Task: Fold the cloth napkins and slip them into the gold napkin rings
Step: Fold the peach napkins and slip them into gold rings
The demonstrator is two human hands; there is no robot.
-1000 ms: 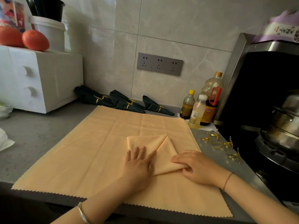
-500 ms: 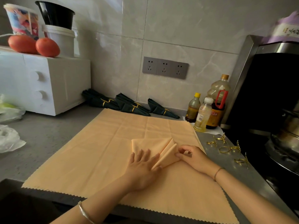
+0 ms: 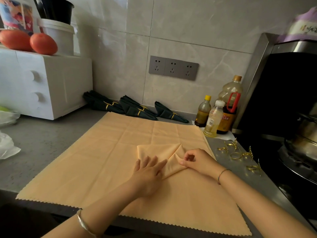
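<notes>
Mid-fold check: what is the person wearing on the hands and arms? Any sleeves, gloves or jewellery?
Both forearms are bare, with no sleeves in view, and there are no gloves. The left hand has a plain silver bangle at its wrist. The right hand has a thin dark cord bracelet at its wrist. No finger rings show from this view.
</notes>
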